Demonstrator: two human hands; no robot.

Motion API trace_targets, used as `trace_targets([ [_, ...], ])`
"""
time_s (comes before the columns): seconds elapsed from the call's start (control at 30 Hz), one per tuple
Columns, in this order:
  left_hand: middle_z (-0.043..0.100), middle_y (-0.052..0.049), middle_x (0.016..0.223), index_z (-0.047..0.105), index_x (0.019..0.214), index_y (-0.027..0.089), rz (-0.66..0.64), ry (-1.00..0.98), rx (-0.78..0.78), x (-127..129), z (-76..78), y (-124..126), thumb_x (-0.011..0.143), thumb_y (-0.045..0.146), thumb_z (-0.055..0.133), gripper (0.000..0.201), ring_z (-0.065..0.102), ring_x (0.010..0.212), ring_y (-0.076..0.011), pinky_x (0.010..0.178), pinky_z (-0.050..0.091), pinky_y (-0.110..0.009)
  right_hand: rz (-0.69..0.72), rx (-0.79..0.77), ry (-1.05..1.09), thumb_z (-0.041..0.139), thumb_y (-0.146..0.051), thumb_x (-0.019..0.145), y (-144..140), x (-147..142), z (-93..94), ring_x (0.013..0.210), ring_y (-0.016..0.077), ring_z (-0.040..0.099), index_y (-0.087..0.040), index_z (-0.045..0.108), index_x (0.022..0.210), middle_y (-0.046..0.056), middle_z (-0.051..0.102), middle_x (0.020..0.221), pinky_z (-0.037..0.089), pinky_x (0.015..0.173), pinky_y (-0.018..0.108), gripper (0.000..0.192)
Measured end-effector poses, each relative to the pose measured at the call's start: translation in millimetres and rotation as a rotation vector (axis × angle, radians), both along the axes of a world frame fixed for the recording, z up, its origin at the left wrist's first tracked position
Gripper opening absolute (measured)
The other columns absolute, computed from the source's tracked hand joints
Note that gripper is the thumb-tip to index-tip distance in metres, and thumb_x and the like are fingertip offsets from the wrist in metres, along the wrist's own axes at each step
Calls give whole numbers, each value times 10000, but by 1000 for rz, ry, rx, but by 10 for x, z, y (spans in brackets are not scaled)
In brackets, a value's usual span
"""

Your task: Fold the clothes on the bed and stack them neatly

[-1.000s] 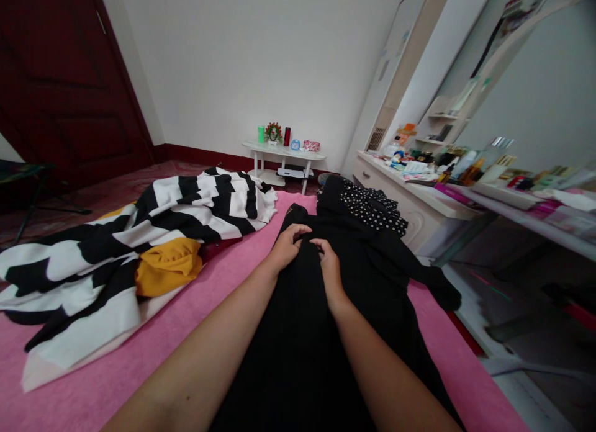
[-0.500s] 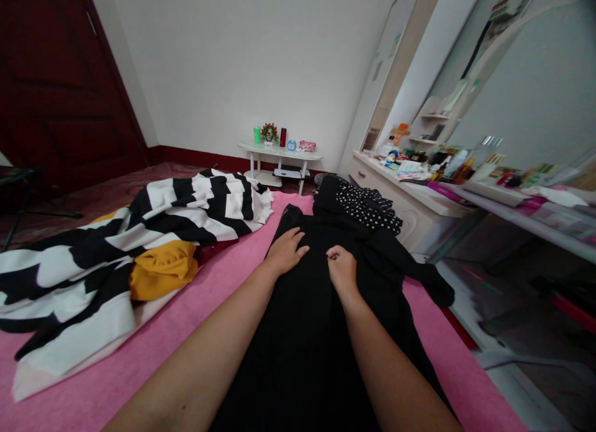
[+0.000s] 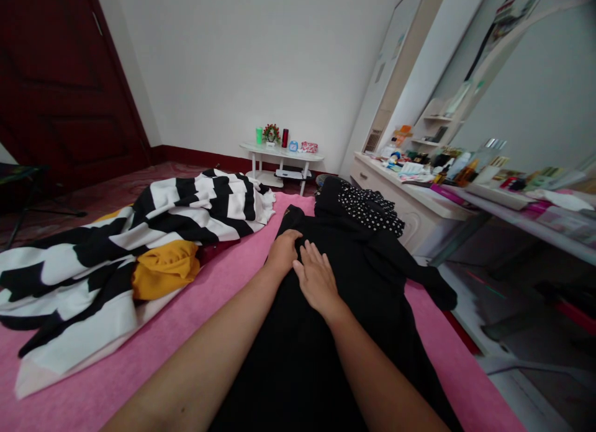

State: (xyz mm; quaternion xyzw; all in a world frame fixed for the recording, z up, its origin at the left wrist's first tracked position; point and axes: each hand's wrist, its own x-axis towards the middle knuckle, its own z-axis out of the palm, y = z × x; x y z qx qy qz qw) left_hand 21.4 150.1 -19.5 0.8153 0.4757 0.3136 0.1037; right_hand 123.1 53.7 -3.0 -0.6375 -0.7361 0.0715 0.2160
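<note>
A black garment (image 3: pixel 298 351) lies spread lengthwise on the pink bed cover (image 3: pixel 139 364), its far end topped by a black piece with white dots (image 3: pixel 370 210). My left hand (image 3: pixel 282 252) rests on the garment near its upper left edge, fingers curled down onto the cloth. My right hand (image 3: pixel 317 279) lies flat beside it, fingers spread and palm down on the black fabric, touching the left hand. Neither hand lifts anything.
A black-and-white striped cloth (image 3: pixel 139 233) with a yellow garment (image 3: pixel 165 267) lies to the left. A small white table (image 3: pixel 282 154) with a cup and flowers stands by the far wall. A cluttered white dresser (image 3: pixel 419 196) runs along the right.
My right hand opened from a loose fist and slid left, flat against the left hand. My left hand curled its fingers and stayed in place.
</note>
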Motion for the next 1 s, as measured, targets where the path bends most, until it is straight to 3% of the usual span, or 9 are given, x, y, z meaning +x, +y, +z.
trace_targets([
  [0.17,562,-57,1306,597,1194,140,-51,89,-6,8,7,73,825,40,353,453,507,1204,-133,1049,370,-250,-53,3,-125,276,-318,942,-19,-5,-43,1410,214,163,-82,334,1424,111,251,1514,109,1140,416,539],
  [0.37,327,-108,1485,375,1389,85,-133,264,-23,31,52,247,850,169,385,545,280,1374,-206,1129,231,-394,-81,30,-144,291,-303,935,-28,-40,-64,1406,212,175,-75,325,1427,111,268,1508,104,1141,403,543],
  [0.57,223,-67,1529,330,1420,127,-88,349,-89,55,13,579,932,349,268,540,165,1412,-231,1146,159,-427,-85,25,-155,304,-326,930,-38,-48,-48,1410,211,155,-83,332,1424,100,251,1516,113,1138,404,552],
  [0.7,164,-50,1546,307,1432,146,-46,362,-138,69,1,694,947,358,210,538,142,1417,-229,1143,168,-419,-92,5,-162,295,-343,929,-40,-42,-27,1413,203,141,-95,333,1425,85,237,1523,113,1137,401,555],
  [0.83,127,-70,1549,267,1448,162,-38,375,-189,-20,8,615,954,403,187,555,123,1419,-252,1120,191,-477,-97,-5,-173,283,-347,928,-41,-40,-28,1414,204,130,-102,320,1433,71,224,1528,104,1136,402,563],
  [1.0,139,-54,1547,240,1455,223,-73,391,-218,-320,27,283,953,433,222,544,140,1417,-228,1117,199,-458,-99,-7,-194,278,-339,925,-59,-51,-33,1417,208,105,-97,296,1441,78,198,1535,92,1133,417,571],
])
